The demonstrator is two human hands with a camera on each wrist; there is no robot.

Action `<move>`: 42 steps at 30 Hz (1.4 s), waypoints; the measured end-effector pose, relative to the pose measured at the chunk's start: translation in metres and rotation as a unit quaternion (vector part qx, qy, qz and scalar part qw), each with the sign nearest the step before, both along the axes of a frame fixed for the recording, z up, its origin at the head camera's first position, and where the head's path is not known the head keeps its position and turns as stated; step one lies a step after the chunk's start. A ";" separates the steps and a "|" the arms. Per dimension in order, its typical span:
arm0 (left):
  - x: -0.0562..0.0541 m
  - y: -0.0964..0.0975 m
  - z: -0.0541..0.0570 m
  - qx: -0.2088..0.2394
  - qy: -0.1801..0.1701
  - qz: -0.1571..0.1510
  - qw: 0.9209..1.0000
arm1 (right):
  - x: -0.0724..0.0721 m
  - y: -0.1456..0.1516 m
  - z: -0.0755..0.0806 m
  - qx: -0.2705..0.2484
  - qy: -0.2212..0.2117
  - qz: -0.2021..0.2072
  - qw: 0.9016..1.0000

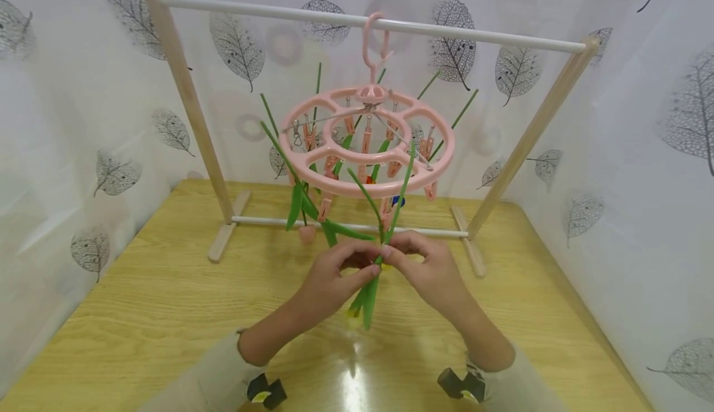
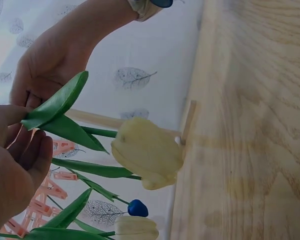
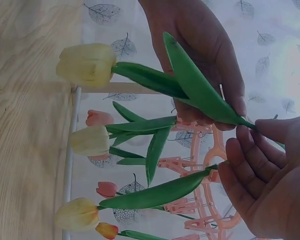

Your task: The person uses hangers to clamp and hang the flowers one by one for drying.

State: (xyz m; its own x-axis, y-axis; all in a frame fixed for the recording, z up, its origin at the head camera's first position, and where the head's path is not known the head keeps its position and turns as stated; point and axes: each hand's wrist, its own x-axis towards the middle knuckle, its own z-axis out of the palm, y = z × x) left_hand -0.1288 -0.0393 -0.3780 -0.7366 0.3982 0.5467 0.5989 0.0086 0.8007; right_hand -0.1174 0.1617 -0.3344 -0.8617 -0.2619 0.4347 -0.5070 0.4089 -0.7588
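An artificial pale yellow tulip (image 2: 147, 152) hangs head down between my hands, its green leaves (image 1: 370, 303) pointing down toward the table. My left hand (image 1: 340, 272) pinches it with thumb and fingers where the leaves meet the stem. Close beside, my right hand (image 1: 426, 269) pinches the stem between thumb and index finger, its other fingers loosely bent in the right wrist view. Just above both hands is the front rim of a round pink clip hanger (image 1: 357, 187). Two green stems rise past that rim, one of them a slanting stem (image 1: 407, 179).
The hanger hooks over the white top bar (image 1: 268, 12) of a wooden stand (image 1: 192, 108). More tulips hang head down from its pink clips (image 1: 325, 206), including a pink tulip (image 1: 307, 233) and a blue tulip (image 2: 137, 208). A leaf-print curtain surrounds the wooden table (image 1: 139, 313).
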 end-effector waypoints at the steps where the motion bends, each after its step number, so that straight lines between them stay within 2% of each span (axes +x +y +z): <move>1: 0.000 0.000 0.000 -0.001 -0.002 -0.001 1.000 | 0.000 0.001 0.000 -0.001 0.000 -0.003 1.000; 9: 0.001 0.002 0.000 -0.019 -0.042 -0.018 0.999 | 0.000 0.005 0.000 -0.026 0.012 -0.014 1.000; 16: 0.003 0.004 0.001 -0.020 -0.050 -0.015 0.998 | 0.002 0.002 0.002 -0.025 0.018 -0.051 0.998; 25: 0.004 0.006 0.000 -0.027 -0.066 -0.015 0.997 | -0.001 -0.001 -0.004 -0.029 0.084 -0.061 0.994; 29: 0.004 0.006 0.000 -0.028 -0.076 -0.016 0.997 | -0.001 -0.001 -0.006 -0.030 0.096 -0.063 0.993; 42: 0.005 0.005 0.001 -0.024 -0.068 -0.024 0.997 | 0.000 -0.002 -0.003 -0.033 0.112 -0.070 0.991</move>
State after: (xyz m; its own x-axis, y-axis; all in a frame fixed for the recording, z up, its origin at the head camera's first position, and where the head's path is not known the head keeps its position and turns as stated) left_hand -0.1242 -0.0342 -0.3774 -0.7821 0.4582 0.4223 0.4852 0.0225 0.8741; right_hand -0.1176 0.1600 -0.3375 -0.7674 -0.1108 0.6316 -0.6076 0.4401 -0.6611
